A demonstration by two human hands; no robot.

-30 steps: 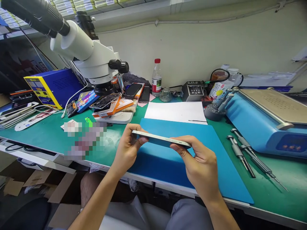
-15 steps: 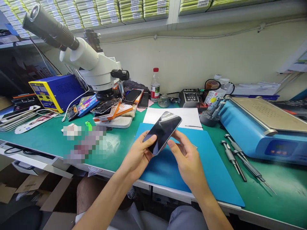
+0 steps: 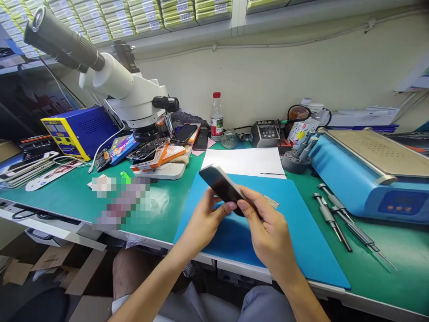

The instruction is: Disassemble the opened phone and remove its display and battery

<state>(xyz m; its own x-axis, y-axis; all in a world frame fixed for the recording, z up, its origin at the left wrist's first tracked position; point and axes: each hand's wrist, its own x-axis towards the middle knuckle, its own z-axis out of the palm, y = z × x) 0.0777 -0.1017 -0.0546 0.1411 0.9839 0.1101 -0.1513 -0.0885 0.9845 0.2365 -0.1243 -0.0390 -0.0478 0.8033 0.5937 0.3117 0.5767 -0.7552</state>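
Note:
A dark-screened smartphone with a light metal edge is held tilted above the blue mat. My left hand is closed on its near left part, thumb against the lower edge. My right hand grips the near right end, its thumb close to the left thumb. Part of the phone is covered by my fingers. On the mat just past my right hand lies a small pale flat piece, too small to make out. White paper lies behind the phone.
Several precision screwdrivers lie right of the mat, before a blue heating plate machine. A microscope stands at the back left over stacked phones and boxes. A red-capped bottle and glass jar stand behind the paper.
The phone has turned in my hands, its far end swinging left and its screen tipping away to a more edge-on view. My right hand has closed on it.

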